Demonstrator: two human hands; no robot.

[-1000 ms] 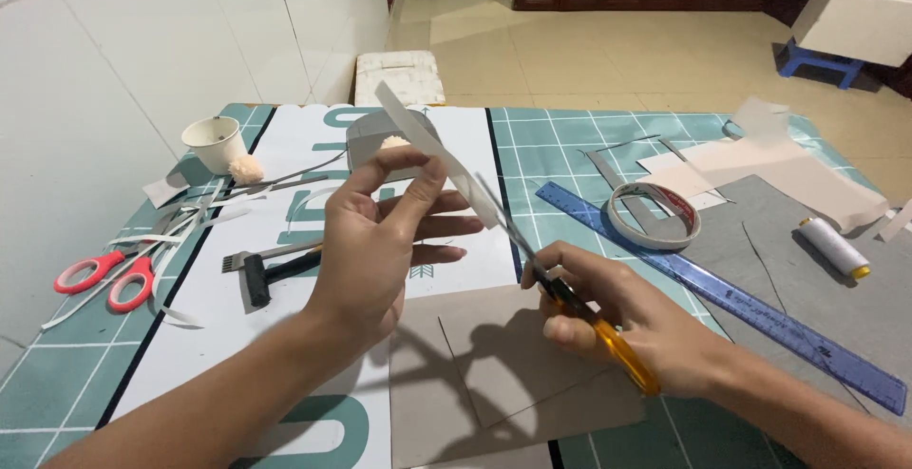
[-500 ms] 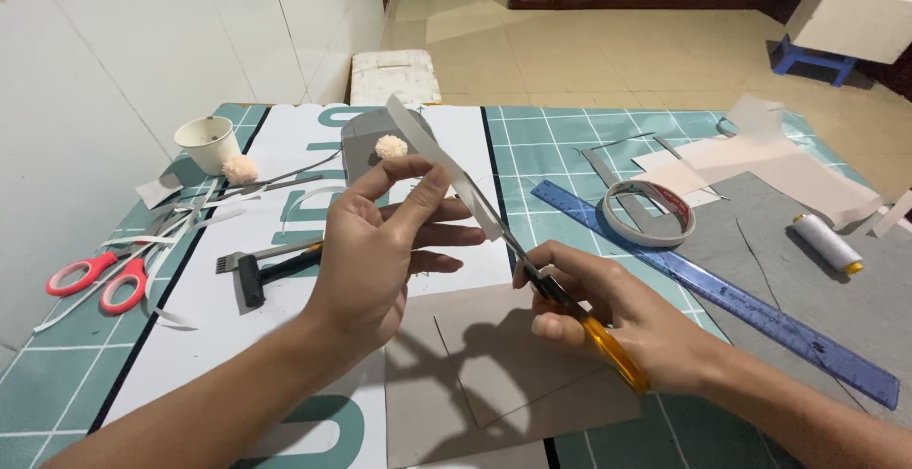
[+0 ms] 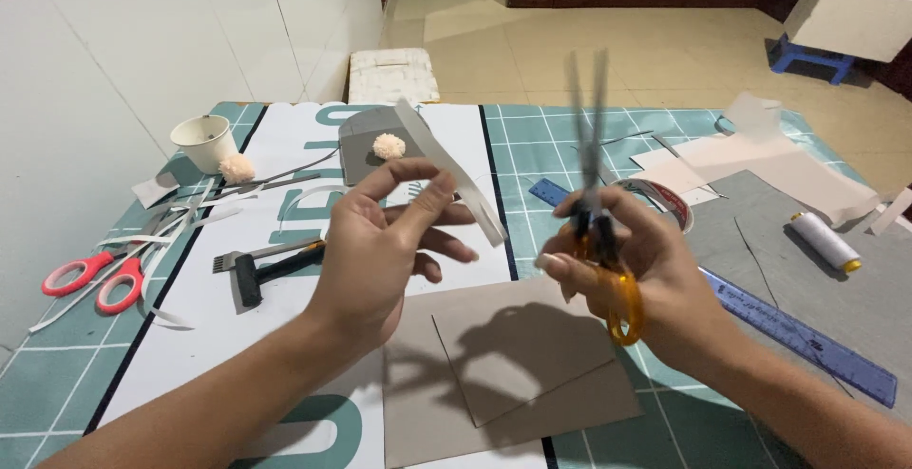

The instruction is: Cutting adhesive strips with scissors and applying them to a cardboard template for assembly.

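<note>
Fingers point(image 3: 432, 198) pinch paper strip point(image 3: 451, 170), scissors point(image 3: 594, 193) R

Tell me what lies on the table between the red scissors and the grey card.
Head view: a black-handled tool lies between the red scissors and the grey card.

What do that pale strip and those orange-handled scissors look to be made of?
The strip in the left hand looks like thin matte card: flat, stiff, pale grey-white. The scissors in the right hand seem to have metal blades, blurred here, and glossy translucent orange plastic handles.
</note>
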